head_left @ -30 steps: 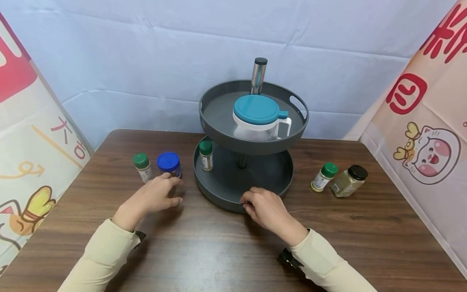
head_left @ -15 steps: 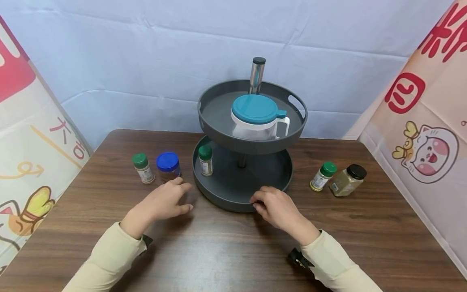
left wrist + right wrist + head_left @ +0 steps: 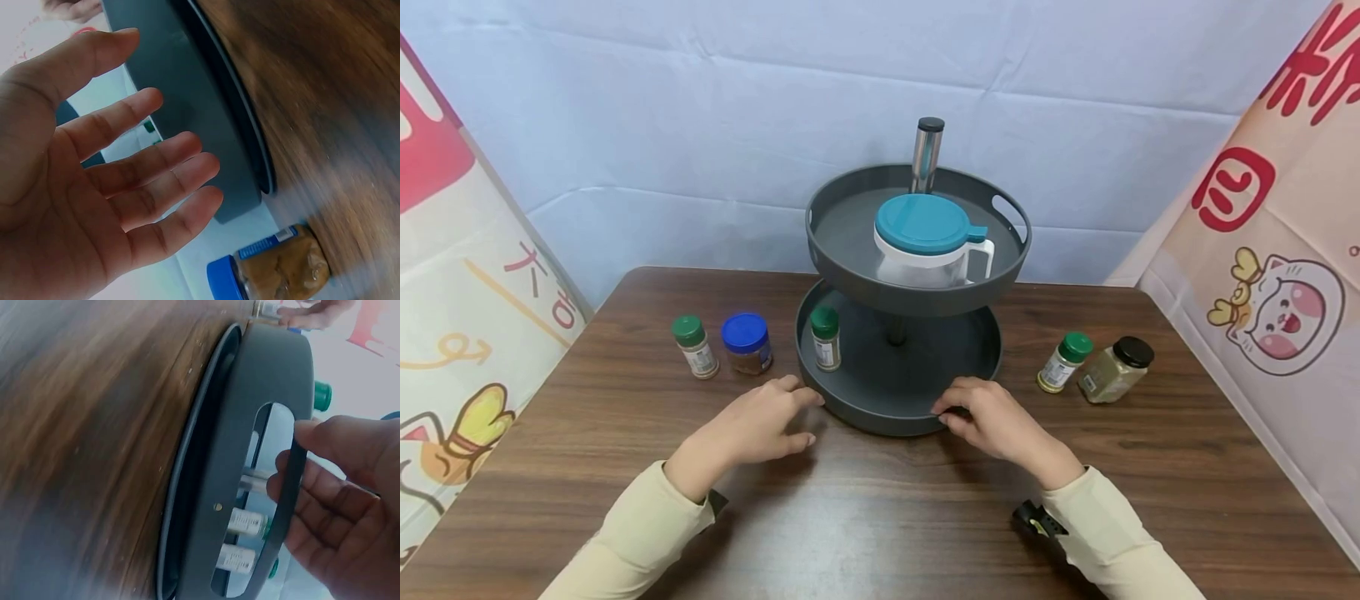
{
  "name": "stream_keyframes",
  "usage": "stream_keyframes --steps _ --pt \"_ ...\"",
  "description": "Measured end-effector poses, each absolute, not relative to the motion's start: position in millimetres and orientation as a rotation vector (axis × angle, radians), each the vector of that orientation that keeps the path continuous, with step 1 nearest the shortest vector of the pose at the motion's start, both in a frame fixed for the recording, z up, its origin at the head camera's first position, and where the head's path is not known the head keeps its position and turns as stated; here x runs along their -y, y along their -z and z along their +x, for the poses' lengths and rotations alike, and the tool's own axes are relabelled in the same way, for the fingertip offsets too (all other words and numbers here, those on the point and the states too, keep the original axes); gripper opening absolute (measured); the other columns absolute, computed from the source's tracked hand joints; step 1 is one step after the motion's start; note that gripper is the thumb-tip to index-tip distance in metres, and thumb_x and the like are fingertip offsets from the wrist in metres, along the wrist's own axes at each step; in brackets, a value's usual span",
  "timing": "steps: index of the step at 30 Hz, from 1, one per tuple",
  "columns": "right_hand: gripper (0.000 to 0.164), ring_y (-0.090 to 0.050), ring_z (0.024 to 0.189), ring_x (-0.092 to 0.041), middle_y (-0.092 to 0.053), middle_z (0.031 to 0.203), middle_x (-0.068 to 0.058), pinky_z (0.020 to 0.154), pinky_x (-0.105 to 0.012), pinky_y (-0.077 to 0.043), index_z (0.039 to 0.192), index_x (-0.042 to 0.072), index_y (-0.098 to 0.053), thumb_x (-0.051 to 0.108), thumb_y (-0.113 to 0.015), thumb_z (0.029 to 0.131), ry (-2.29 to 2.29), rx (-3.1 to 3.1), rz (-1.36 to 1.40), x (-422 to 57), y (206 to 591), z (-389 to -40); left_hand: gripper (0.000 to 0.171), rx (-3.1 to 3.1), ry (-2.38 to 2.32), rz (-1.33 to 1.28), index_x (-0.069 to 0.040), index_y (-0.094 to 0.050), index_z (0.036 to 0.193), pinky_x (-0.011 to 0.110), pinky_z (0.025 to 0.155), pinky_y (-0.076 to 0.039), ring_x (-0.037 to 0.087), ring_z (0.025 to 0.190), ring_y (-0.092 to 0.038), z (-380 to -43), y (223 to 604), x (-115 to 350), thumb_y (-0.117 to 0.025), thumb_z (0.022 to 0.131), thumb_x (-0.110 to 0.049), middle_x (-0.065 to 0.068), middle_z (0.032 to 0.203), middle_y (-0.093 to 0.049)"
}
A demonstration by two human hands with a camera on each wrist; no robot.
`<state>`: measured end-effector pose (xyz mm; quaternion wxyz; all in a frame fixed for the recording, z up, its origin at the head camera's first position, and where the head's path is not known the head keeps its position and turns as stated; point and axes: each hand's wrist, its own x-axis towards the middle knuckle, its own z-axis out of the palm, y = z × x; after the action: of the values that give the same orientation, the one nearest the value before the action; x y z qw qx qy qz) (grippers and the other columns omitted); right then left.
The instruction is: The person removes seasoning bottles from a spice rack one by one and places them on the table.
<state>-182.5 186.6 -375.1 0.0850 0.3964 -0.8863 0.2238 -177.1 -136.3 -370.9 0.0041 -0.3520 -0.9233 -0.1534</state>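
Observation:
A grey two-tier turntable (image 3: 880, 423) stands on the wooden table. My right hand (image 3: 1000, 423) pinches the lower tray's front rim; in the right wrist view, thumb and fingers grip the bar (image 3: 294, 481) above its handle cutout. White-labelled spice jars (image 3: 245, 522) show through that cutout. On the lower tray's left side stands a green-lidded spice jar (image 3: 826, 340). My left hand (image 3: 758, 432) is open, fingers spread and slightly bent, fingertips close to the tray's left front rim. A teal-lidded clear pitcher (image 3: 923, 237) sits on the upper tray.
Left of the turntable stand a blue-lidded jar (image 3: 747, 343) of brown contents and a green-lidded spice jar (image 3: 698, 350). On the right are another green-lidded jar (image 3: 1063, 363) and a black-lidded square jar (image 3: 1115, 372). A pale cloth (image 3: 700, 150) hangs behind the table.
My right hand has moved right along the lower rim. The green-lidded jar on that tray has come forward as the tray turned. My left hand has moved right, away from the blue-lidded jar.

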Motion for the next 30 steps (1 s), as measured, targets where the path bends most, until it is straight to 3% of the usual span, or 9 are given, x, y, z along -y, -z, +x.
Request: stream_keyframes --steps 30 --pt "0.015 -0.059 0.080 -0.015 -0.065 0.085 -0.002 0.062 -0.035 -0.053 0.085 0.009 -0.069 -0.002 -0.068 0.075 -0.607 2.638 1.082 -224 376 -195 0.040 2.887 0.464 -1.202 -0.010 -0.061 0.112 0.038 0.069 -0.051 0.016 0.080 -0.053 -164 370 106 -0.069 0.077 -0.029 0.006 0.100 -0.056"
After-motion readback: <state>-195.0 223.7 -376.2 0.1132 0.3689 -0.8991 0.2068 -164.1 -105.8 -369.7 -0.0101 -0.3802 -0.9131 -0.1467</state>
